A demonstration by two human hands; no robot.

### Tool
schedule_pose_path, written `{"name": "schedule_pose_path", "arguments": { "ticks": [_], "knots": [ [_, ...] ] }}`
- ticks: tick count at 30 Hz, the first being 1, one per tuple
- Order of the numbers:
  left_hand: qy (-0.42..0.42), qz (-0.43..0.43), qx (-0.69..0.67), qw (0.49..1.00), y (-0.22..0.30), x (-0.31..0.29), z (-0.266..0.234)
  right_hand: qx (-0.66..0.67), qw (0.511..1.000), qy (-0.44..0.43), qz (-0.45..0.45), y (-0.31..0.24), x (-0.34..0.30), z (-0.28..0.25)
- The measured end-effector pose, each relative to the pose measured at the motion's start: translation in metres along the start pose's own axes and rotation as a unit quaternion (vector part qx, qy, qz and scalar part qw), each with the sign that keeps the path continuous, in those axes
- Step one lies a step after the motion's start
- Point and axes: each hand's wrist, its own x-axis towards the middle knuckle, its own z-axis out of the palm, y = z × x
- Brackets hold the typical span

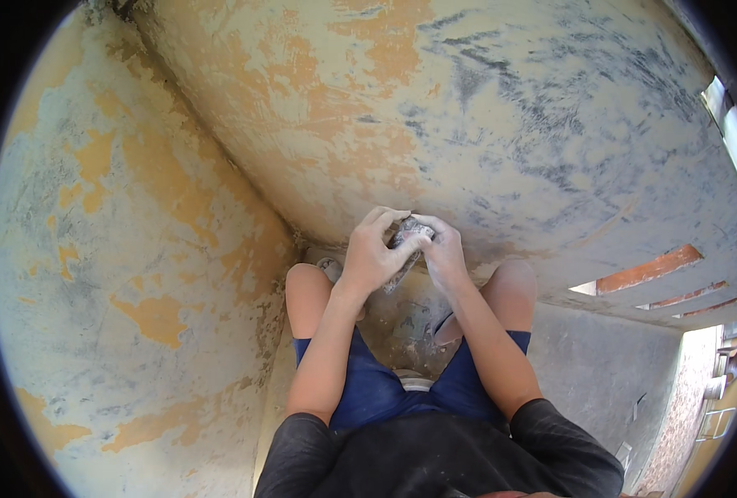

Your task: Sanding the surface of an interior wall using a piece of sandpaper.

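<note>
My left hand (372, 251) and my right hand (444, 256) meet in front of the wall, both coated with pale dust. Between them they grip a small dusty dark-and-grey piece (414, 229), crumpled or wrapped in look, with a faint reddish patch. Fingers curl round it from both sides, thumbs against its near face. A thin, partly clear strip (393, 283) hangs below the left hand. What exactly the piece is, I cannot make out, since my fingers cover much of it.
Facing me is a wall (501, 124) with patchy orange and grey plaster; a second patchy wall (136, 249) meets it in a corner at left. Slots (651, 270) pierce the facing wall at right. My bent knees flank a dusty floor (410, 328). Containers (721, 373) stand far right.
</note>
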Motion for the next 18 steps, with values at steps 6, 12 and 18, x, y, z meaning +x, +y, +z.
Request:
{"name": "schedule_pose_path", "arguments": {
  "ticks": [6, 12, 18],
  "knots": [
    [-0.010, -0.002, 0.023, 1.000, 0.019, -0.001, 0.013, 0.036, 0.996, -0.062, 0.058, -0.016, -0.011, -0.016],
    [0.061, -0.128, -0.082, 0.987, 0.009, 0.000, 0.025, -0.023, 0.987, -0.156, 0.008, -0.027, -0.013, -0.014],
    [0.102, -0.152, -0.211, 0.960, -0.001, -0.004, 0.025, -0.180, 0.976, -0.041, -0.113, -0.020, -0.008, 0.011]
  ]
}}
